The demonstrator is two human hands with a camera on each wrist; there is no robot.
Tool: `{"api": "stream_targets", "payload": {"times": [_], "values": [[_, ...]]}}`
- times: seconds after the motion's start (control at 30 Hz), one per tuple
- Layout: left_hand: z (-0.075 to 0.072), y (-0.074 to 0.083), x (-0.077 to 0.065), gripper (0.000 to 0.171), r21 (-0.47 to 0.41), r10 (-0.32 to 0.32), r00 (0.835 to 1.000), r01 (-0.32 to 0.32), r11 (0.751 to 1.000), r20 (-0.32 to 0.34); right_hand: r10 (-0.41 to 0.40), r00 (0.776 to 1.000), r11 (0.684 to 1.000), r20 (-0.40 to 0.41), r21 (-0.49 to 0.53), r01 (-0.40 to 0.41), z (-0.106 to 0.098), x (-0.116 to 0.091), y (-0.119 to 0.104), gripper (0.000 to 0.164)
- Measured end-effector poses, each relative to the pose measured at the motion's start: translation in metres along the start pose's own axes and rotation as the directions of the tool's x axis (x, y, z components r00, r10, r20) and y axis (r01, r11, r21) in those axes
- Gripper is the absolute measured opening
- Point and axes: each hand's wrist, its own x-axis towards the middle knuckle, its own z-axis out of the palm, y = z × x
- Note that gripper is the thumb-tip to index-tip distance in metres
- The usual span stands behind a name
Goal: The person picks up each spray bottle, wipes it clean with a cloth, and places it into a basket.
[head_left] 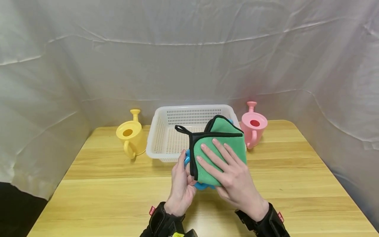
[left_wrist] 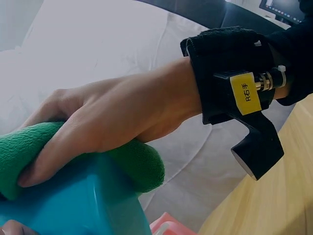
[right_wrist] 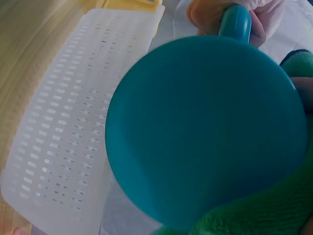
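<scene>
Blue can is off the tabletop, in front of you, between your two hands and mostly hidden from above. Nearest you, black wrist bands wrap both wrists. Your left grip holds the can's handle, fingers curled round it. Your right grip is wide: its fingers lie fairly straight and slightly spread across a folded green cloth, pressing it against the can. The cloth has black edging, and its small black loop sticks out to the left.

Past your hands, a white perforated basket stands on the tabletop, its right part covered by the cloth as you look down. Left of it, you have a yellow watering can upright just beside it; right of it, a pink watering can, also upright. Both have their handles toward you and their spouts toward the far side. Farthest off, a pale, creased sheet hangs behind everything.
</scene>
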Motion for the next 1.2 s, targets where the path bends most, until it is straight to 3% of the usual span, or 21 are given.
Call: {"api": "stream_targets", "payload": {"times": [0.27, 0.53, 0.73, 0.83, 1.0, 1.2], "values": [[-0.003, 0.011, -0.003, 0.049, -0.077, -0.034, 0.998, 0.038, 0.996, 0.06, 0.009, 0.999, 0.99, -0.034, 0.14, -0.004, -0.005, 0.0, 0.009, 0.079], [-0.006, 0.017, -0.004, 0.051, -0.16, -0.029, 0.995, 0.045, 0.986, 0.098, -0.114, 0.993, 0.967, -0.035, 0.224, 0.119, -0.01, -0.002, 0.014, 0.07], [-0.006, 0.017, -0.003, 0.05, -0.204, -0.021, 0.993, 0.045, 0.978, 0.117, -0.165, 0.986, 0.949, -0.026, 0.269, 0.166, -0.013, -0.002, 0.013, 0.041], [-0.006, 0.017, -0.003, 0.049, -0.215, -0.021, 0.992, 0.048, 0.976, 0.123, -0.171, 0.985, 0.945, -0.022, 0.279, 0.17, -0.014, -0.002, 0.012, 0.04], [-0.005, 0.018, -0.003, 0.046, -0.201, -0.035, 0.991, 0.061, 0.978, 0.131, -0.112, 0.993, 0.969, -0.027, 0.218, 0.115, -0.012, 0.001, 0.009, 0.043], [-0.005, 0.016, -0.004, 0.051, -0.157, -0.048, 0.992, 0.066, 0.985, 0.117, 0.083, 0.996, 0.988, -0.024, 0.13, -0.079, -0.005, 0.0, 0.004, 0.047]]}}
